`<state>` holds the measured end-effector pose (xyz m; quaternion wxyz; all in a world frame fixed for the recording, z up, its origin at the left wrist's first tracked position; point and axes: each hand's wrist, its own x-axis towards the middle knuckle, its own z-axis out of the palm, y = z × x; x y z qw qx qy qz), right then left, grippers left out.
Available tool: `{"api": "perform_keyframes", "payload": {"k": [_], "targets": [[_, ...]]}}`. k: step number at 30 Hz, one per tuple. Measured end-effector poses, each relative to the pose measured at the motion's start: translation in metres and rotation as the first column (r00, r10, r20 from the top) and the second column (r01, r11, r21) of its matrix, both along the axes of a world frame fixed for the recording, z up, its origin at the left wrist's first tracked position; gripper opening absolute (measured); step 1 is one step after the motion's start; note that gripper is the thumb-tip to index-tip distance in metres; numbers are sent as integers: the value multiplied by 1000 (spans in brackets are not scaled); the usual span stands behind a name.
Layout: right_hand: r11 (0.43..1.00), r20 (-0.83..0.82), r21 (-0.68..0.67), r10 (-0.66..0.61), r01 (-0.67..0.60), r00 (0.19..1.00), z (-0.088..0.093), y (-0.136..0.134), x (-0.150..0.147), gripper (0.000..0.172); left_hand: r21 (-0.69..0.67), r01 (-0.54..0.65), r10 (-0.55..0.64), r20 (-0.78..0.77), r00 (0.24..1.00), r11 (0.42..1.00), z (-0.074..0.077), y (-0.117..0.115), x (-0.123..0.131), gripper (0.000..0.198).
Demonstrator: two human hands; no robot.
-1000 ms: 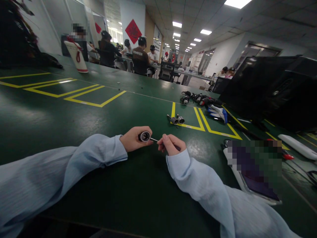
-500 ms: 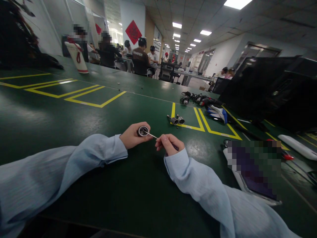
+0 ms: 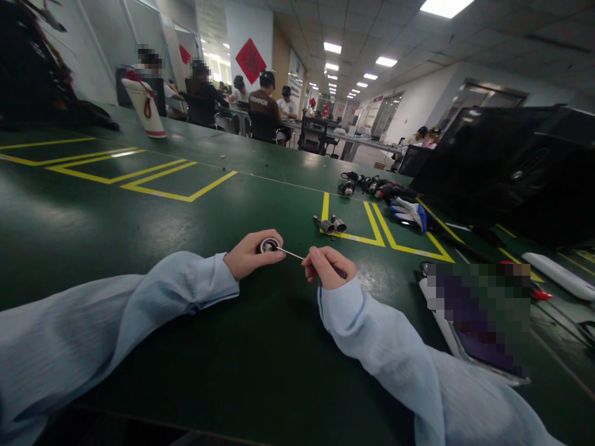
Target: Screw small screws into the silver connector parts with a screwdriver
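My left hand (image 3: 251, 255) is wrapped round a small dark round part (image 3: 269, 246), its open, silver-rimmed end facing up. In my right hand (image 3: 329, 266) is a thin screwdriver (image 3: 292, 254), gripped by its dark handle. Its metal shaft points left, and the tip is at the opening of the round part near my left thumb; whether it touches anything inside cannot be made out. Two similar metal cylinders (image 3: 327, 227) lie beyond my right hand, by a yellow tape line on the green table (image 3: 260, 347).
Cabled parts (image 3: 348, 188) and a blue and white glove (image 3: 409, 214) lie at the back right. Nearer on the right is a tablet-like device (image 3: 478, 322). A white cup (image 3: 146, 108) stands at the back left, and people sit beyond the table.
My right hand has moved to the right with the screwdriver, so more of its shaft shows outside the round part. My left hand has hardly moved.
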<state>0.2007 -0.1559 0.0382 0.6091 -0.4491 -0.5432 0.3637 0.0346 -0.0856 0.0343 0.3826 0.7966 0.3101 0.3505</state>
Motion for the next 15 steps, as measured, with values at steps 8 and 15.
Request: {"api": "perform_keyframes", "payload": {"k": [8,15], "targets": [[984,125,179,-49,26,991,-5,2,5,13,-98,-37,48,115,992,995,-6,4,1,34],[845,518,507,-141,-170,844,-26,23,-10,26,-35,8,-4,97,995,999,-3,-7,11,43]]}}
